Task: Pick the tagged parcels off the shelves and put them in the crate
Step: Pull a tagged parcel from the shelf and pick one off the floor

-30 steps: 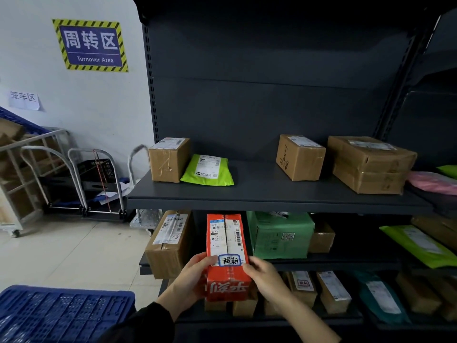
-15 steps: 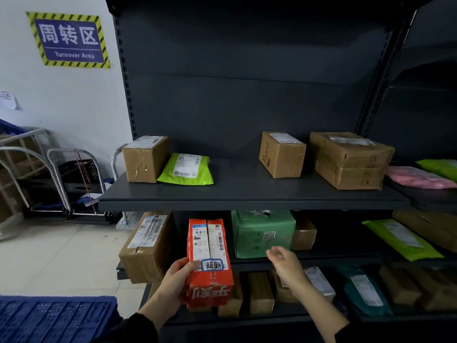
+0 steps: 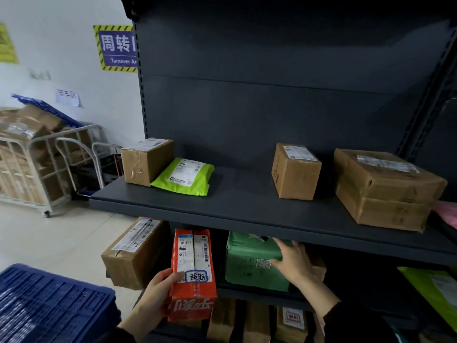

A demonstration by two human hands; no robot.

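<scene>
Left grip [image 3: 158, 298]: is curling tight around the red parcel [image 3: 193, 276], holding it up in front of the lower shelf [image 3: 247, 293].
Right grip [image 3: 294, 263]: is lying open with straight fingers, touching the green parcel [image 3: 249, 266] on that shelf.
Blue crate [image 3: 49, 305]: is sitting near, on the left.
In the way: the upper shelf [image 3: 247, 214] is hanging over the green parcel.

The blue sign [image 3: 116, 47] was half hidden behind the shelving [image 3: 272, 107]. The pink parcel [image 3: 448, 212] ran off the right edge; the blurred blue crate [image 3: 49, 305] was cropped at lower left.
</scene>
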